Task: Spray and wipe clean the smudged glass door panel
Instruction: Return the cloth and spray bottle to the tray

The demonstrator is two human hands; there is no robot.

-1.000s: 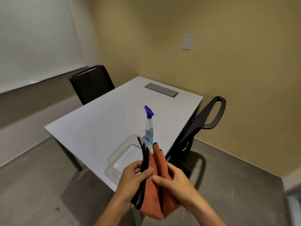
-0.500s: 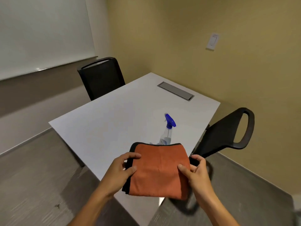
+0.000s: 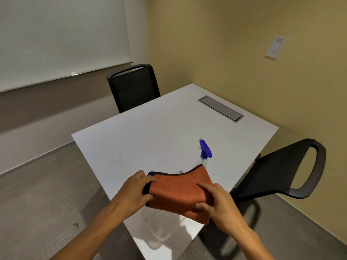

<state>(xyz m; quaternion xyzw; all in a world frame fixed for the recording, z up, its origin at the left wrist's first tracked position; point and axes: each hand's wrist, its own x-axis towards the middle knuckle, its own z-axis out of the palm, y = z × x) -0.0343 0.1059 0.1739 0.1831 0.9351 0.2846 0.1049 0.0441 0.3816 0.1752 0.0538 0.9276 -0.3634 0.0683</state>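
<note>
An orange cloth [image 3: 180, 192] with a black edge is folded flat and held over the near corner of the white table [image 3: 150, 132]. My left hand [image 3: 136, 190] grips its left edge and my right hand [image 3: 218, 202] pinches its right side. Just behind the cloth stands a clear spray bottle with a blue trigger head [image 3: 205, 150]; the cloth hides most of its body. No glass door panel shows in this view.
A black chair [image 3: 134, 87] stands at the table's far left side and another black chair [image 3: 281, 169] at its right. A grey cable hatch [image 3: 220, 108] is set in the tabletop. A whiteboard [image 3: 56, 34] hangs on the left wall; a switch [image 3: 275, 47] is on the yellow wall.
The bunched, hanging cloth has been spread and folded into a flat pad between both hands. The view has shifted left, so the table and bottle sit further right and the plastic tray is hidden.
</note>
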